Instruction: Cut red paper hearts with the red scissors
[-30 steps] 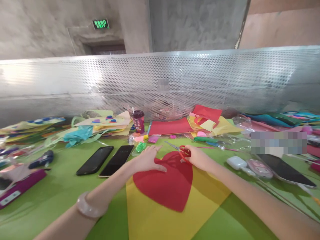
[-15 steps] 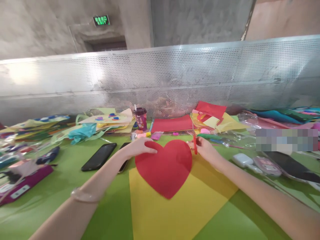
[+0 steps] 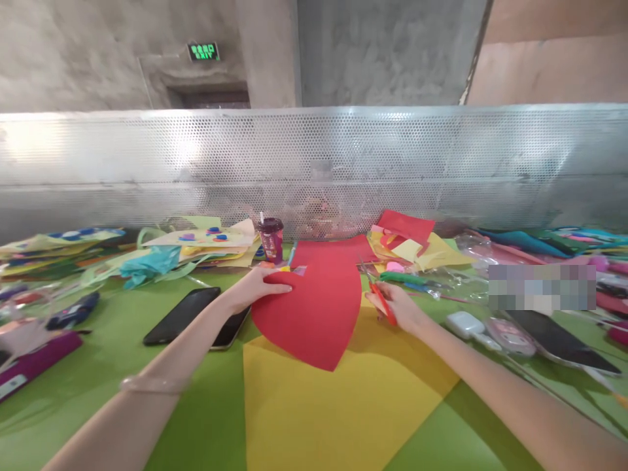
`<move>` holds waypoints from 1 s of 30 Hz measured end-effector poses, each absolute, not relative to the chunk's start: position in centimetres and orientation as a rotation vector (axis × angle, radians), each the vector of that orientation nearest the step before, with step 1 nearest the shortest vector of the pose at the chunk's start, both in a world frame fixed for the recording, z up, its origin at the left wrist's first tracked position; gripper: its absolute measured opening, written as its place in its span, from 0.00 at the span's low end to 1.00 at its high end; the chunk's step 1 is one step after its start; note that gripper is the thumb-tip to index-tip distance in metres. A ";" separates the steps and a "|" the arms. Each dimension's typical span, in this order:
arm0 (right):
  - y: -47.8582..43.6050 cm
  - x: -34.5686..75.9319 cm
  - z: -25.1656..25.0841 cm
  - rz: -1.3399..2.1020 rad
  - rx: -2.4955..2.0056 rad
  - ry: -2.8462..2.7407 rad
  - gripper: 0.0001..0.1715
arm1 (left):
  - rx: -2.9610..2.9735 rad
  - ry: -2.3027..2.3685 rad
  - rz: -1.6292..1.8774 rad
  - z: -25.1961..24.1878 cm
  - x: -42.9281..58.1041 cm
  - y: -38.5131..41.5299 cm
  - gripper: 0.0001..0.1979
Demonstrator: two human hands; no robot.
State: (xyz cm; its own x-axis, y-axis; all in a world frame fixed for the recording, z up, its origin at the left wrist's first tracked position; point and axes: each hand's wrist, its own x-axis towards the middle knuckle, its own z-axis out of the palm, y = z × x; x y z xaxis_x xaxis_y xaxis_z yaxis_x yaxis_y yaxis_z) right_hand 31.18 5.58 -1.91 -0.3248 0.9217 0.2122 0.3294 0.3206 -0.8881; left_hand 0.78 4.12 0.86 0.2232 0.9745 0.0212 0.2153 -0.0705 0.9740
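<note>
A red paper heart is pinched at its upper left edge by my left hand, thumb on top. It hangs tilted above a yellow sheet that lies on the green table. My right hand grips red-handled scissors just right of the heart, blades pointing up and away. The scissors are apart from the heart's edge.
Behind stand a drink cup with a straw, red paper and stacked coloured sheets. Phones lie left and right, beside a white earphone case. A perforated metal panel closes off the back.
The heart has tilted and shifted a little left with my left hand. The scissors in my right hand have turned, their handles now slanting down to the right. The view has shifted slightly.
</note>
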 end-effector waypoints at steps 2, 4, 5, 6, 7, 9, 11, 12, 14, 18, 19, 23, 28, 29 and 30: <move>5.4 31.1 -1.8 0.987 -1.117 -1.812 0.12 | 1.494 1.168 0.961 0.9 1.0 4.0 0.20; 5.0 31.0 -1.6 1.021 -1.125 -1.791 0.11 | 1.479 1.153 0.962 1.0 1.1 3.9 0.21; 4.8 30.9 -1.4 1.045 -1.134 -1.781 0.10 | 1.473 1.144 0.967 1.0 1.2 3.9 0.21; 4.6 30.8 -1.2 1.069 -1.144 -1.774 0.10 | 1.470 1.138 0.974 1.0 1.2 3.8 0.21; 4.4 30.8 -1.1 1.085 -1.154 -1.770 0.09 | 1.469 1.133 0.981 1.0 1.2 3.8 0.21; 4.2 30.7 -1.0 1.088 -1.159 -1.772 0.09 | 1.477 1.133 0.989 1.1 1.2 3.7 0.21; 4.3 30.7 -1.0 1.070 -1.148 -1.779 0.10 | 1.489 1.142 0.979 1.1 1.2 3.7 0.20; 4.3 30.7 -1.1 1.070 -1.147 -1.782 0.10 | 1.494 1.145 0.973 1.1 1.2 3.7 0.20; 4.4 30.7 -1.2 1.079 -1.153 -1.784 0.10 | 1.505 1.147 0.969 1.1 1.2 3.7 0.19; 4.4 30.7 -1.1 1.075 -1.151 -1.803 0.09 | 1.510 1.149 0.964 1.1 1.2 3.7 0.18; 4.4 30.7 -1.1 1.070 -1.148 -1.811 0.08 | 1.510 1.149 0.964 1.1 1.2 3.8 0.18; 4.4 30.7 -1.0 1.068 -1.143 -1.814 0.08 | 1.495 1.144 0.962 1.0 1.2 3.9 0.19; 4.5 30.8 -1.2 1.037 -1.127 -1.841 0.12 | 1.505 1.152 0.962 1.0 1.1 3.9 0.18; 4.5 30.8 -1.1 1.033 -1.124 -1.846 0.12 | 1.510 1.151 0.961 1.0 1.1 3.9 0.18; 4.5 30.8 -1.1 1.035 -1.124 -1.847 0.13 | 1.516 1.151 0.960 1.1 1.1 3.9 0.18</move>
State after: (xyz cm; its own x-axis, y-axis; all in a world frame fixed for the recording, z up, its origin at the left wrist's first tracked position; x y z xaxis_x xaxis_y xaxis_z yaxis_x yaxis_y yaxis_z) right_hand 30.79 4.45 -1.10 -0.3537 0.9196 0.1711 0.3344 0.2951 -0.8950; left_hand 1.12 3.87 1.06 0.2427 0.9695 0.0334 0.2068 -0.0854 0.9747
